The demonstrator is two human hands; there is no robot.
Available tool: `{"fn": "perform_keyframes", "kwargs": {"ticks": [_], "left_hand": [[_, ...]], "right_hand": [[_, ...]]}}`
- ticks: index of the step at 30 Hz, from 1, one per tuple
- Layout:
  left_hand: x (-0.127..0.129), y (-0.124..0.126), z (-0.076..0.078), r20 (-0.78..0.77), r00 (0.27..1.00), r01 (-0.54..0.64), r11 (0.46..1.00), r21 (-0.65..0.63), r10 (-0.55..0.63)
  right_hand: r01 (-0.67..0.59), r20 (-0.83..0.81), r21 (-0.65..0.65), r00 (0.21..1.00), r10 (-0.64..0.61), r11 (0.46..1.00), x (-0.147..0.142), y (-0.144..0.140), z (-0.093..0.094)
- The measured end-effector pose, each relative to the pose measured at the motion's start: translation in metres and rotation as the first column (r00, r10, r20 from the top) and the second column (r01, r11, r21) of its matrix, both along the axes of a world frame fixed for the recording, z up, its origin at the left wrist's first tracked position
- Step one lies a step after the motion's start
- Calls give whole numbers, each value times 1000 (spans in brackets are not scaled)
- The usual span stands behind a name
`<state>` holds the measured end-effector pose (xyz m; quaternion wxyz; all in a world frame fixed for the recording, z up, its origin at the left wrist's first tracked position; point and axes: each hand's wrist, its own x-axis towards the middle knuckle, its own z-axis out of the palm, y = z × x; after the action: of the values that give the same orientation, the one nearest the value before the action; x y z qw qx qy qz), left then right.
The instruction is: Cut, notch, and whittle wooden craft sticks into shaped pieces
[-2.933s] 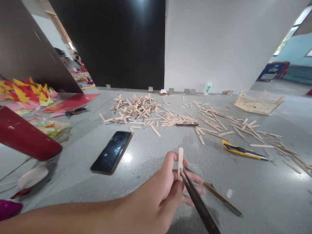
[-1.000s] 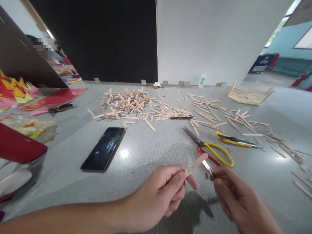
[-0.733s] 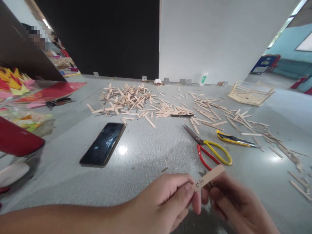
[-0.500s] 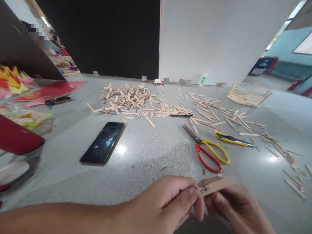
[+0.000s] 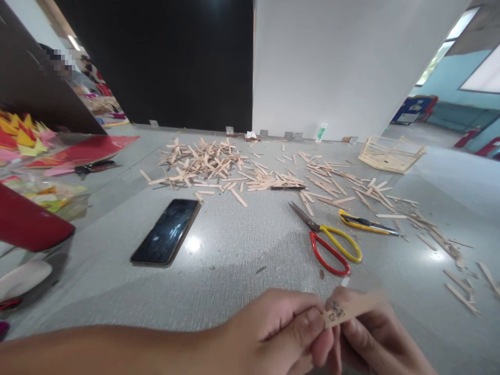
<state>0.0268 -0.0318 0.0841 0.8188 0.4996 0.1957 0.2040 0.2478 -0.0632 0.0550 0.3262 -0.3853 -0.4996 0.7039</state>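
now both hands have sunk to the bottom edge of the view, low over the grey floor (image 5: 242, 245). the left hand (image 5: 273, 338) pinches the near end of a wooden stick (image 5: 351, 308) with dark marks on it, and the right hand (image 5: 375, 338) closes its fingers under the far end — a moment ago that hand was only coming in. the scissors (image 5: 332, 245) lie on the floor just beyond, no longer in the right hand as they were earlier — phone (image 5: 166, 232) and stick pile (image 5: 203, 164) unchanged.
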Motion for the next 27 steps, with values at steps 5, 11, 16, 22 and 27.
{"fn": "perform_keyframes", "kwargs": {"ticks": [5,11,16,22,27], "left_hand": [[-2,3,-2,4,999,41,997,63,-41],[-4,9,-10,72,995,62,998,26,-63],[-4,11,-14,4,997,75,995,67,-75],[-6,21,-16,-23,991,134,978,161,-132],[-12,35,-19,-75,976,219,944,246,-206]], "right_hand": [[-108,25,-37,994,109,993,2,1,5],[-90,71,-54,993,94,994,5,2,5],[-91,87,-36,992,94,995,2,3,9],[76,95,-51,993,-71,996,-2,-2,9],[14,48,124,999,-20,992,4,6,-3]]}}
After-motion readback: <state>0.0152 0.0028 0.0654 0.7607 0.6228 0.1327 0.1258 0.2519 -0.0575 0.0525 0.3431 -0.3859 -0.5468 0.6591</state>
